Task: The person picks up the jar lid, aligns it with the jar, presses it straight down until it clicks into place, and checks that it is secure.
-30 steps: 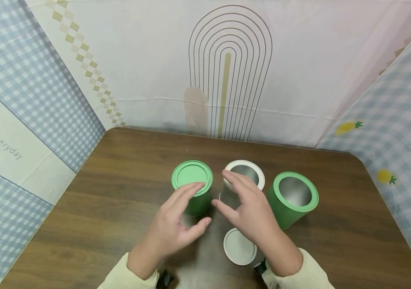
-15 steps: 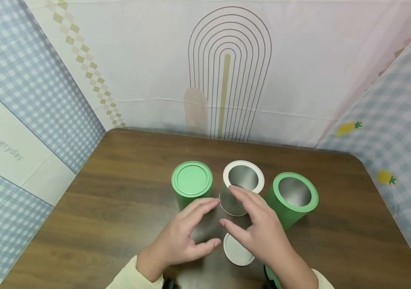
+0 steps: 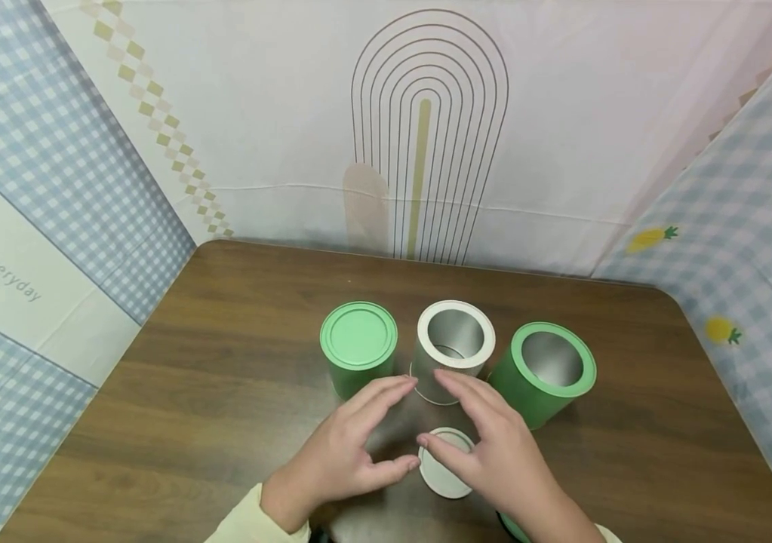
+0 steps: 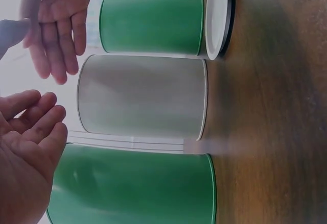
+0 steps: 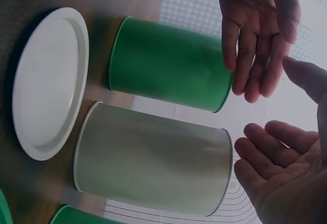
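In the head view my left hand and right hand hover palm to palm with loosely bent fingers, holding nothing. Behind the left fingers stands a green can with its green lid on. Past the fingertips is a pale grey can with a white rim and an open top, its silvery inside showing. To the right stands an open green can. A round white lid lies on the table, partly covered by the right thumb. The left wrist view shows the grey can beyond both hands' fingertips.
The brown wooden table has rounded far corners. A green round edge peeks out under the right forearm. Behind the table hangs a white cloth with printed arches; checked blue cloths flank both sides.
Both hands have drawn back toward the person, away from the cans. The grey can's opening and the left can's lid are uncovered now. The cans and white lid stay in place.
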The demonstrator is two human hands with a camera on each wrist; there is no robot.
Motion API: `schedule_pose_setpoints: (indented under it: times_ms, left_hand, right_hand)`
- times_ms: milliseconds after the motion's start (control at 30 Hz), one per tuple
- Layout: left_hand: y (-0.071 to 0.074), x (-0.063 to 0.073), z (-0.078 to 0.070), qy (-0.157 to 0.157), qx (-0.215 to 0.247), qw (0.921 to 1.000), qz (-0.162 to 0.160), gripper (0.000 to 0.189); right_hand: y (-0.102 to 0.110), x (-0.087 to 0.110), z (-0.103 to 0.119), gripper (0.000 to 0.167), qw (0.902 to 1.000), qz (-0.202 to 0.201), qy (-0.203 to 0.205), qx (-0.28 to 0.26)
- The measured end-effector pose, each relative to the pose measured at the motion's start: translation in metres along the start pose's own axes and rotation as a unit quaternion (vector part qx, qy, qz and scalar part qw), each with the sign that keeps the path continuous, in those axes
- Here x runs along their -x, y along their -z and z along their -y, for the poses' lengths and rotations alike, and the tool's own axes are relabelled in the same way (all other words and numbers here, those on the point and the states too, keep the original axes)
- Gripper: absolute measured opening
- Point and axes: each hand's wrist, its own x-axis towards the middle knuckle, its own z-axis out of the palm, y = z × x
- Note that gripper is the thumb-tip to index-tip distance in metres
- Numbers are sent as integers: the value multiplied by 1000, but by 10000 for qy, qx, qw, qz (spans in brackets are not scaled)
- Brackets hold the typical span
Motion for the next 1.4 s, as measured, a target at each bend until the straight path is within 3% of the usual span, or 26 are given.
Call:
schedule_pose_setpoints:
  times_ms: [200,500,1000,1400]
  left_hand:
    - [-3,3,0,68,-31,9999,112,80]
    - [-10,7,0,377,-85,9988,293,84]
    - [-21,17,-2,691,-234,9959,537,81]
    - [-30,20,-2,1152,-282,9854,1222,78]
  right_hand:
    - [-1,9,-3,70,9999,59,-30,90]
    - [-3,21,-7,74,9964,516,-633,227]
    - [-5,34,-11,79,9928,775,-707,581]
    - [-7,41,-16,79,9882,977,-1007,619]
